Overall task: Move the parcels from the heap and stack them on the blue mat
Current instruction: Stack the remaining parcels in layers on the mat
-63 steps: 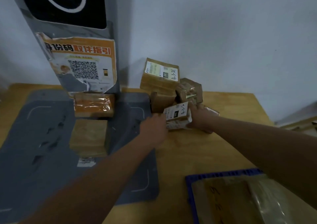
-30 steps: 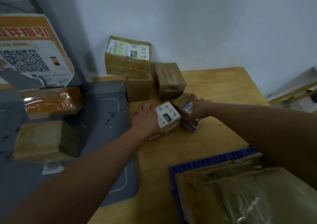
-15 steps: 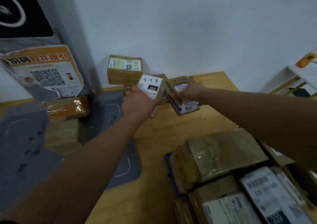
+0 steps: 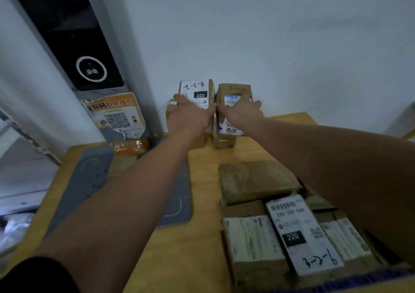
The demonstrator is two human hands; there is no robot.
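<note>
– What is the person holding just now?
– Two small parcels, one in each hand. The left hand (image 4: 188,115) has its fingers curled round a brown box with a white label (image 4: 197,92) — I read "032" on it, with some handwriting above. The right hand (image 4: 241,112) grips a second brown box (image 4: 234,90), thumb on one side and fingers on the other. Its label says "3016" lower down.
– Are the boxes on the table?
– No, both are in the air, upright, in front of the white wall (image 4: 269,34), over the far end of the wooden table (image 4: 202,236). They are side by side, so close that I cannot tell if they touch. The two hands meet between them.
– And the heap (image 4: 225,141)?
– Behind and under the hands. I see only a corner of one box (image 4: 171,107) by the left hand and some brown cardboard on the table below the right one. The rest is hidden.
– Where is the stack (image 4: 251,238)?
– Near the person, on the right. A flat brown parcel (image 4: 256,179) lies at its far side, and nearer there are parcels with white labels, one of them, a long parcel (image 4: 294,230), marked "220". A strip of the blue mat (image 4: 359,278) shows at the near edge, rather blurred.
– Anything on the left?
– A gray mat (image 4: 94,176) on the table and a parcel in shiny orange tape (image 4: 131,145) at its far end. Behind that is a tall machine (image 4: 67,34) with a dark screen and an orange poster (image 4: 114,115) with a square code.
</note>
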